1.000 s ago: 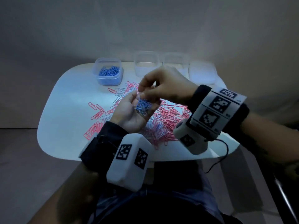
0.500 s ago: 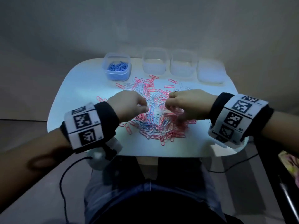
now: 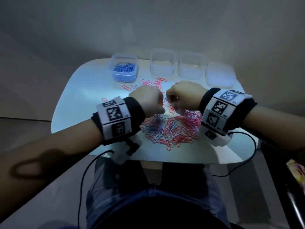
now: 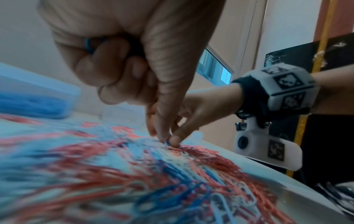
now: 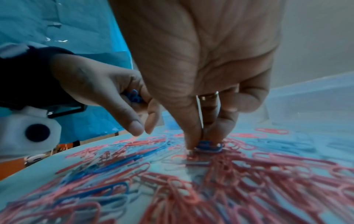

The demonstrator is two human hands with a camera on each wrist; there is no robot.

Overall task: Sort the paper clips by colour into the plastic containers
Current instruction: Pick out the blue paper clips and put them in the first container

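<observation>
Both hands were down over the mixed pile of paper clips (image 3: 171, 128) mid-tabletop (image 3: 79, 100) — blue-picking step, by the look of it. The right hand (image 3: 184, 95) had its thumb and forefinger tips pressed onto a blue clip (image 5: 208, 147) at the pile's far edge, grip closing on it in a pinch; the clip looked to be lying on the heap, not lifted yet. The left hand (image 3: 146, 101), just left of the right, was clenched round a small stash of blue clips (image 5: 133, 96) — blue showed between the curled fingers (image 4: 107, 63) in both wrist views — w/ its thumb and forefinger reaching down toward the same spot.

Containers sat in a row on the far side of the pile: the blue-clip container (image 3: 124, 70) at the left end already held a layer of blue, and two clear containers (image 3: 162, 65) to its right looked empty, w/ what seemed a flat lid (image 3: 220, 75) at the right end. Pink clips dominated the pile's right side, blue and pale ones tangled on its left — so the sort was early, approx. one colour partly done.

Next move, I'd judge: lift that clip free w/o dragging hooked neighbours, pass it to the left-hand stash, then carry the lot to the blue-clip container beyond the pile. Tangling was the likely snag — clips overlapped thickly there.
</observation>
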